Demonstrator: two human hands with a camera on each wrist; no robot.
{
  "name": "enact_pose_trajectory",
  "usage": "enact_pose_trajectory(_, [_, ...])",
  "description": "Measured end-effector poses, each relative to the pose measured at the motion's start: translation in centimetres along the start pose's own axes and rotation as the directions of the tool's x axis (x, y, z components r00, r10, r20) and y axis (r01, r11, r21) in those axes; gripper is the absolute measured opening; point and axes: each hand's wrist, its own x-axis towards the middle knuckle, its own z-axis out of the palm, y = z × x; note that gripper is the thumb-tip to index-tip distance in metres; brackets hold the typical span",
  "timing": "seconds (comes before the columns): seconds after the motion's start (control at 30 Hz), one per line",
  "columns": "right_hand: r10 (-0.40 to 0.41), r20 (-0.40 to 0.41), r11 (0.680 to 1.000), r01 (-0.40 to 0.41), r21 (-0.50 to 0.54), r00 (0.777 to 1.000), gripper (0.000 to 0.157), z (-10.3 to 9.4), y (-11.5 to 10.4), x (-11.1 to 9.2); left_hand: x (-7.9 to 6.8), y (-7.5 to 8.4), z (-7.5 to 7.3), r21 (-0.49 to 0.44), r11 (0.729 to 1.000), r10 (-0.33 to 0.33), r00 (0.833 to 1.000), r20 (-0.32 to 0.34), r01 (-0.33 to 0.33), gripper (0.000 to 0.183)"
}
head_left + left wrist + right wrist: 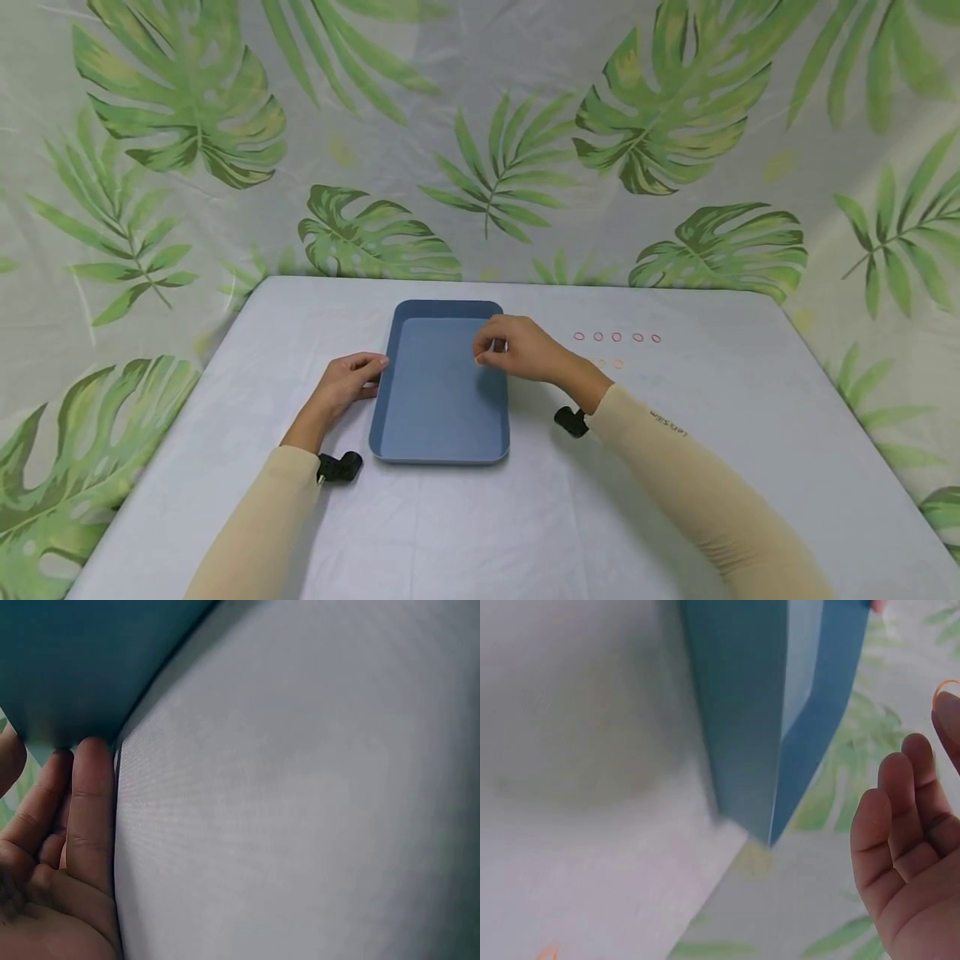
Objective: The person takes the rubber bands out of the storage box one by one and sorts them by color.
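A blue rectangular tray (pixel 442 392) lies on the white tabletop. My left hand (pixel 349 385) holds its left side, the thumb at the rim and the fingers against the outer wall (pixel 97 667). Over the tray's right edge, my right hand (pixel 521 346) pinches a thin orange rubber band (pixel 937 691) between thumb and forefinger. In the right wrist view that band sticks up as a small loop, and the other fingers (pixel 871 832) are loosely bent. Right of the tray lie several red rubber bands (pixel 617 337) in a row, with orange ones (pixel 618 364) below, partly behind my right hand.
The white table (pixel 465 533) ends at the back against a leaf-patterned cloth (pixel 495 167). Black wrist cameras (pixel 572 422) sit under both forearms. In the right wrist view, part of an orange band (pixel 547 952) shows at the bottom left.
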Motion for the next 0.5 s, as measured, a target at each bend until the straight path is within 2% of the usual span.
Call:
enact_pose_trajectory(0.3, [0.089,-0.079,0.994,-0.093,-0.061,0.993,0.006,-3.5,2.9,-2.8,-0.1,0.1,-0.1,0.001,1.0,0.013,1.0,-0.001,-0.013,0.045])
enact_pose_trajectory(0.5, [0.154,-0.118,0.982,-0.165,-0.088,0.981,0.007,-5.5,5.6,-5.6,-0.1,0.1,0.0,-0.006,1.0,0.004,1.0,0.007,-0.004,0.046])
